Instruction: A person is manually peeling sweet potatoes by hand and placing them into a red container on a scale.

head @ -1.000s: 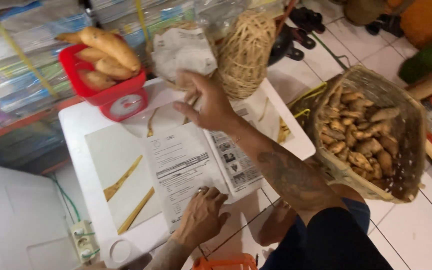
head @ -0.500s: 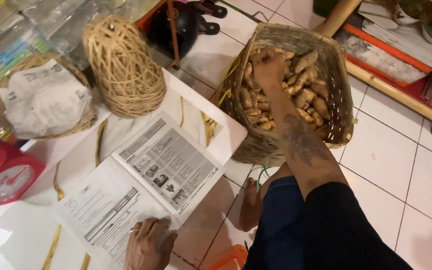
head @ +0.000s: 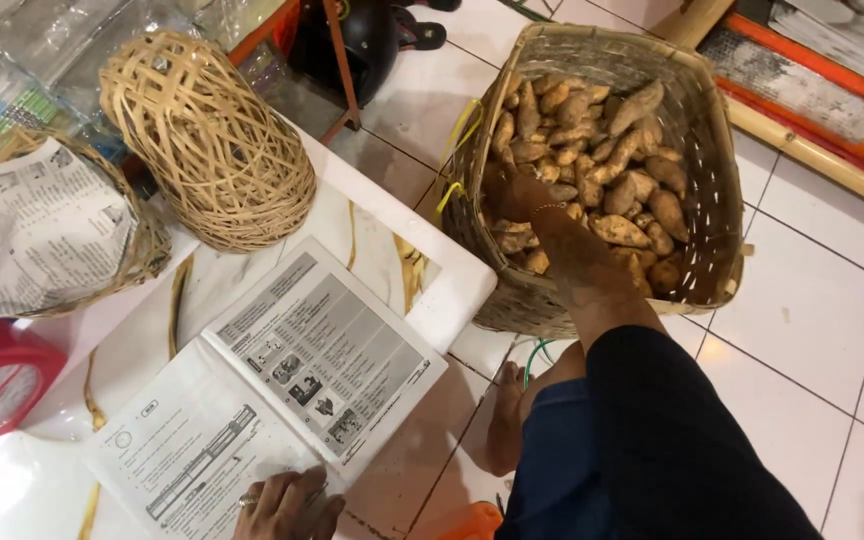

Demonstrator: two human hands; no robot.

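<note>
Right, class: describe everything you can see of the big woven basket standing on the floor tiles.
The woven basket is made of brownish plaited strips, bamboo or rattan by the look of it, with a thick rim and sloping walls. It stands upright on the white floor tiles, close against the corner of the white table. It is well filled with brown sweet potatoes. Yellow string hangs at its left rim. The person's right hand reaches inside, among the tubers.

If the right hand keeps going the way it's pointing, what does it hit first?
The right hand points down into the woven basket, already among the sweet potatoes. It would likely meet those tubers first, then the basket's near-left wall; depth is unclear.
</note>
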